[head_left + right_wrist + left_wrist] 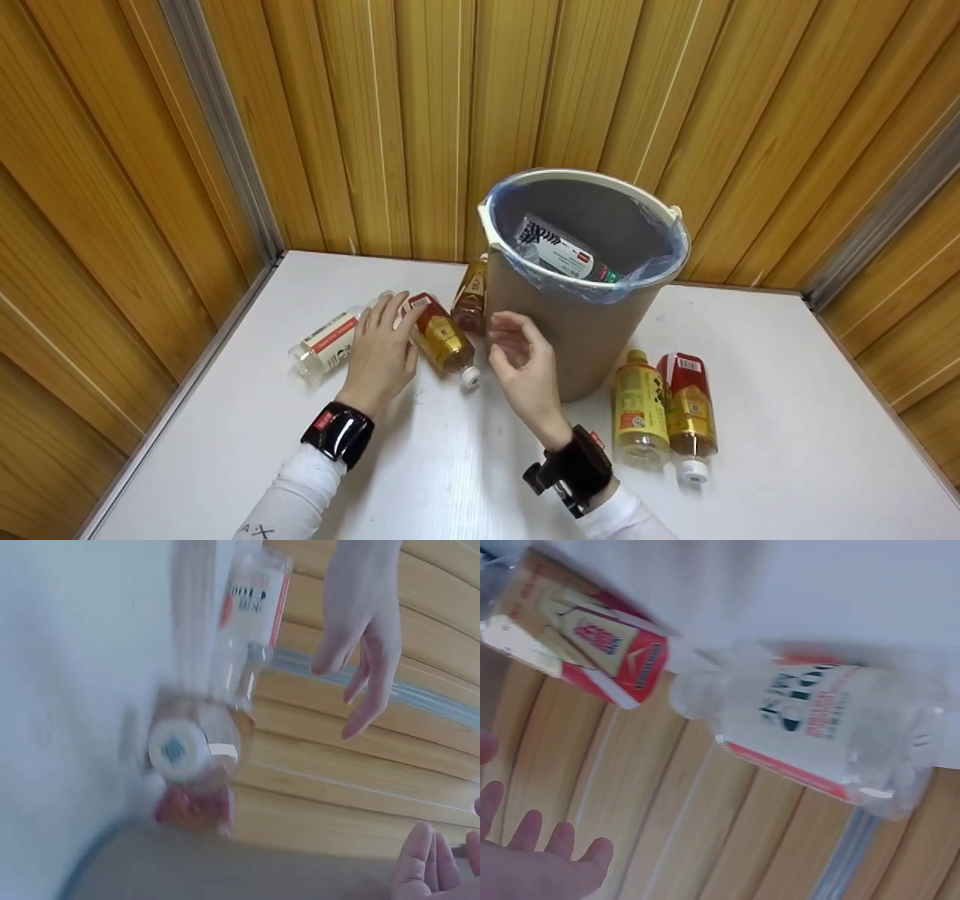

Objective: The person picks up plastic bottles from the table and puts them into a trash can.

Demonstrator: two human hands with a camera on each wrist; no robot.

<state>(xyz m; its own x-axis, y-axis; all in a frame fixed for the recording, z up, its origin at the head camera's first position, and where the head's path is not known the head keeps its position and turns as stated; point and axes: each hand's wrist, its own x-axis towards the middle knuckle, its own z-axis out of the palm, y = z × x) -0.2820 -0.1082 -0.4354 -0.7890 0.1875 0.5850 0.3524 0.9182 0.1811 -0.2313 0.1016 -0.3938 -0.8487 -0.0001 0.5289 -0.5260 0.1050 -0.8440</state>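
Note:
My left hand (379, 364) hovers with fingers spread over the gap between two lying bottles. To its left is a clear plastic bottle (324, 349) with a white and red label; the left wrist view shows that clear bottle (795, 727) apart from my fingers (529, 829). On its other side lies a red and gold labelled bottle (444, 337), its white cap toward me. My right hand (529, 371), fingers loosely curved and holding nothing, is in front of the bin. Behind it, a brown drink bottle (471, 304) lies against the bin's left side.
A grey-brown bin (574, 352) with a blue liner stands at the back, a labelled bottle (566, 255) inside. Right of it lie a yellow-labelled bottle (641, 409) and another red and gold bottle (690, 405). Wood-patterned walls (427, 127) enclose the white table (442, 465).

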